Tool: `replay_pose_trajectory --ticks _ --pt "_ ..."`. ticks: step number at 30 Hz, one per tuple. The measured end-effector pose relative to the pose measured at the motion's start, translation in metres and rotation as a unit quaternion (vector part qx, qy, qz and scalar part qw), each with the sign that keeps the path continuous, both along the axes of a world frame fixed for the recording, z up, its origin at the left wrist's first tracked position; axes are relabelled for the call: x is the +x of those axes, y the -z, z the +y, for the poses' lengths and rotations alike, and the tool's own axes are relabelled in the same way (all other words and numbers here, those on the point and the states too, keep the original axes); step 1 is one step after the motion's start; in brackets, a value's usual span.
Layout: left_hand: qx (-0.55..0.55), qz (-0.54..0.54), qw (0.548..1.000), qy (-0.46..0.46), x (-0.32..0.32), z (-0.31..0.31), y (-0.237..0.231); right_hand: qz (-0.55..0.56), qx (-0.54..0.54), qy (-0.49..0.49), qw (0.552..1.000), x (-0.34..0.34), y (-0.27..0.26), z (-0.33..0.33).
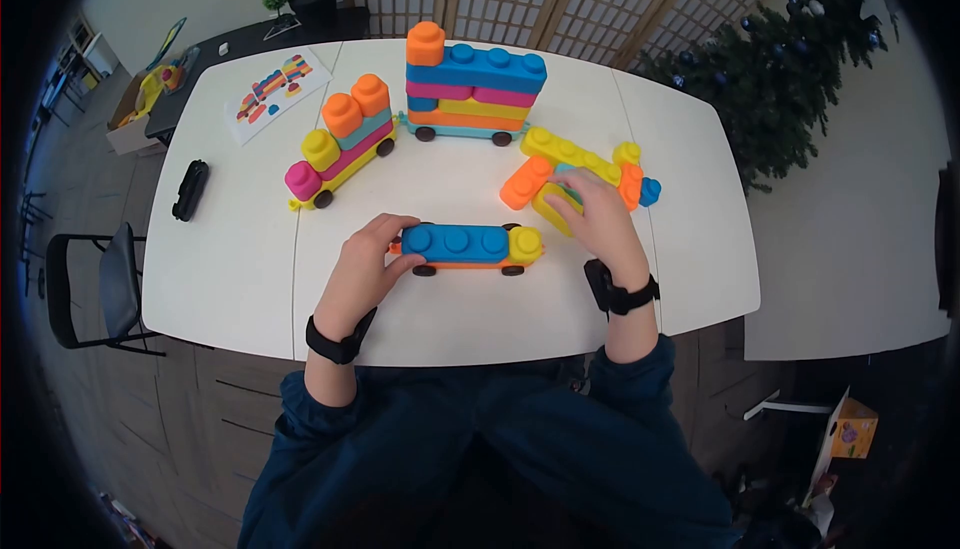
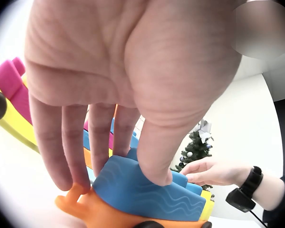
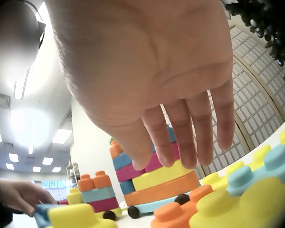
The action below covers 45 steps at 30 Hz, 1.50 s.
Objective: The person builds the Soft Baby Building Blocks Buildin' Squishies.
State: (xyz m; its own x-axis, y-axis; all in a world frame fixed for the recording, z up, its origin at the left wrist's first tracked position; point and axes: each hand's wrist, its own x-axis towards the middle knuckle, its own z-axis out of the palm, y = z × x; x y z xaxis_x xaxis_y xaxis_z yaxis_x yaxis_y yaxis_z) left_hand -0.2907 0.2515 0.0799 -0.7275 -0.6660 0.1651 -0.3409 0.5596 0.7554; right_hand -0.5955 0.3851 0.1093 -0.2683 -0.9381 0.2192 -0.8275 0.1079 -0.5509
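Note:
A long blue building block (image 1: 455,243) and a small yellow block (image 1: 524,245) sit on an orange wheeled base (image 1: 465,266) near the table's front. My left hand (image 1: 358,264) holds the blue block's left end, thumb on the near side and fingers on the far side. Over a group of loose blocks hovers my right hand (image 1: 603,224), its fingers extended and nothing between them in the right wrist view. Closest to it are a yellow block (image 1: 550,211), partly hidden by the hand, an orange block (image 1: 525,183) and a teal block (image 3: 275,159).
Behind stands a tall block stack on a teal wheeled base (image 1: 460,131). A yellow wheeled car (image 1: 345,154) with blocks is at its left. More loose blocks, including a long yellow one (image 1: 570,154), lie right. A picture sheet (image 1: 275,94) and black case (image 1: 190,190) lie far left.

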Motion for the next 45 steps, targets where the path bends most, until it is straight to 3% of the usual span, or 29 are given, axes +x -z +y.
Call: replay_pose_trajectory --ticks 2,4,13,17,20,22,26,40,45 --pt "0.008 0.005 1.000 -0.004 -0.002 0.002 0.000 0.044 0.014 0.011 0.999 -0.010 0.006 -0.014" --pt "0.016 0.011 1.000 -0.011 -0.002 0.002 -0.001 0.190 -0.002 0.006 0.982 -0.019 0.018 -0.036" --pt "0.010 -0.004 1.000 -0.008 -0.001 0.002 0.000 0.243 0.068 -0.005 0.968 -0.030 0.039 -0.066" --pt "-0.011 -0.006 1.000 0.000 0.000 0.001 -0.002 0.241 0.009 0.013 0.970 -0.015 0.017 -0.060" --pt "-0.020 0.017 1.000 -0.009 0.000 0.002 -0.005 0.160 -0.051 0.019 0.986 0.010 -0.006 -0.048" --pt "-0.012 0.038 0.999 -0.021 -0.001 0.003 -0.012 0.006 -0.082 -0.036 0.996 0.028 -0.010 -0.039" --pt "-0.009 0.098 0.995 -0.022 -0.001 0.005 -0.022 -0.066 -0.116 -0.111 0.985 0.065 -0.012 -0.028" --pt "-0.017 0.089 0.996 -0.001 0.004 -0.002 -0.013 -0.074 -0.043 -0.115 0.990 0.089 0.017 -0.030" --pt "0.002 0.077 0.997 0.005 0.004 -0.004 -0.010 -0.037 -0.134 -0.113 0.984 0.092 0.028 -0.030"
